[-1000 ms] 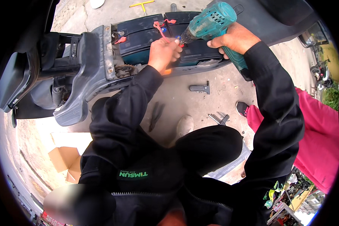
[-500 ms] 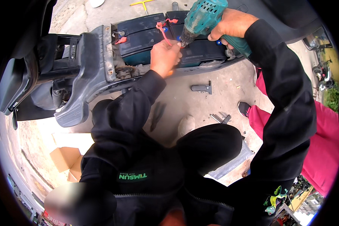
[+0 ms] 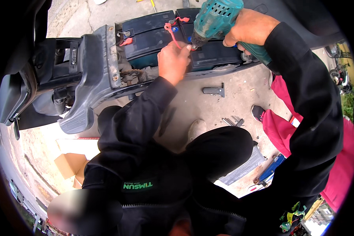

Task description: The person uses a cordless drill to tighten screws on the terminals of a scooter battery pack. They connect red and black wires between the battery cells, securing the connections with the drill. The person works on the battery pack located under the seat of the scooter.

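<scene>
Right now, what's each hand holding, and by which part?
The right hand holds the teal drill by its handle. The left hand is at the red lead, grip unclear.

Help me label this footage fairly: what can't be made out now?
All in the head view:
- What the left hand may pinch near the drill: the hand covers it.
- The trigger: behind the right hand.
- The yellow tool: cut off by the top edge.
- The dark thing on the ground: too blurred to name.
</scene>
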The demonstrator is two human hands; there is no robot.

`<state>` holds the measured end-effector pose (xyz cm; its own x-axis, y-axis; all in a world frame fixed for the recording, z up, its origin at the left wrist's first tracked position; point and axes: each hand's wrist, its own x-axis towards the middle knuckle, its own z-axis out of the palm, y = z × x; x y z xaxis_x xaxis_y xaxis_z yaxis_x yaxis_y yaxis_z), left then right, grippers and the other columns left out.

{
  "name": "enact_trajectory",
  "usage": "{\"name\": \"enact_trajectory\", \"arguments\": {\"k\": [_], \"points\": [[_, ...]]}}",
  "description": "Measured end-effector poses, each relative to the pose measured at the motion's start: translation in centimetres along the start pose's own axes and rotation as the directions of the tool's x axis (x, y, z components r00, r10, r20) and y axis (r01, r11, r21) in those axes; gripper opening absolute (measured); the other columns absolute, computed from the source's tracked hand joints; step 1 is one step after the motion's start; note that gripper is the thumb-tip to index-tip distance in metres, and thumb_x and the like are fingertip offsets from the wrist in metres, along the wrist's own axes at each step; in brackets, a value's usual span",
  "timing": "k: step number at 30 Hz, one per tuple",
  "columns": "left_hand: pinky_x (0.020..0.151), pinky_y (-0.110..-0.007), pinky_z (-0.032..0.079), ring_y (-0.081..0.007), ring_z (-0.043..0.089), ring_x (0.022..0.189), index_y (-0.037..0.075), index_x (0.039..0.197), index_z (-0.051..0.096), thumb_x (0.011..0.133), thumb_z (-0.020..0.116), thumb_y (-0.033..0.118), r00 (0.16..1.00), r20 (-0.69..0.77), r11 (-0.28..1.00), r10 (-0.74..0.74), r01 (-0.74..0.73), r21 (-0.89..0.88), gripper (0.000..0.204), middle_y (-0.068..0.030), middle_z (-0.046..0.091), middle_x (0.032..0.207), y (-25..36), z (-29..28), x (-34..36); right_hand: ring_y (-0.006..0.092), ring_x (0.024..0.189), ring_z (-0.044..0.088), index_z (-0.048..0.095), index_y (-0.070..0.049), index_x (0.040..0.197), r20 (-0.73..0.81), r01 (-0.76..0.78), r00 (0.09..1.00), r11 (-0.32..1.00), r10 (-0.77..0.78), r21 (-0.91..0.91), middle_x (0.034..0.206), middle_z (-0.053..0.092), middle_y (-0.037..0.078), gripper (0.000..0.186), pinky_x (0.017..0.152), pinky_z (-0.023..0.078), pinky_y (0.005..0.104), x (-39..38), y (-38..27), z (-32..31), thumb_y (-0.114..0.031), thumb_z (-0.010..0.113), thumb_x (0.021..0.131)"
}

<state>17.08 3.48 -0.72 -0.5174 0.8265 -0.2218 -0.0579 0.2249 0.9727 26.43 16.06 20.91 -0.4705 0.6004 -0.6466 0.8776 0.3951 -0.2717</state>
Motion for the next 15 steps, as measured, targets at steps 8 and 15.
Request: {"name": "enact_trajectory", "arguments": {"k": [8,15], "points": [[0.059,-0.025,0.054,-0.0118,0.066,0.065,-0.006,0.098,0.068,0.090,0.071,0.017,0.999,-0.013,0.998,-0.046,0.045,-0.042,0.025,-0.0085,0.070,0.079,0.01,-0.25,0.20,0.0193,0.047,0.057,0.065,0.004,0.088,-0.001,-0.041,0.999,0.998,0.041,0.046,0.061,0.058,0.010,0.024,0.046,0.047,0.0338,-0.03,-0.12,0.00,-0.013,0.071,0.072],[0.060,-0.024,0.053,-0.0120,0.067,0.065,-0.004,0.095,0.071,0.088,0.074,0.018,0.997,0.031,0.992,-0.073,0.076,-0.101,0.024,-0.0087,0.071,0.078,-0.03,-0.59,0.80,0.0188,0.047,0.056,0.065,0.004,0.086,0.025,-0.052,0.998,0.997,0.051,0.065,0.059,0.057,0.010,0.020,0.047,0.048,0.0336,0.13,0.52,-0.16,-0.011,0.070,0.074]]}}
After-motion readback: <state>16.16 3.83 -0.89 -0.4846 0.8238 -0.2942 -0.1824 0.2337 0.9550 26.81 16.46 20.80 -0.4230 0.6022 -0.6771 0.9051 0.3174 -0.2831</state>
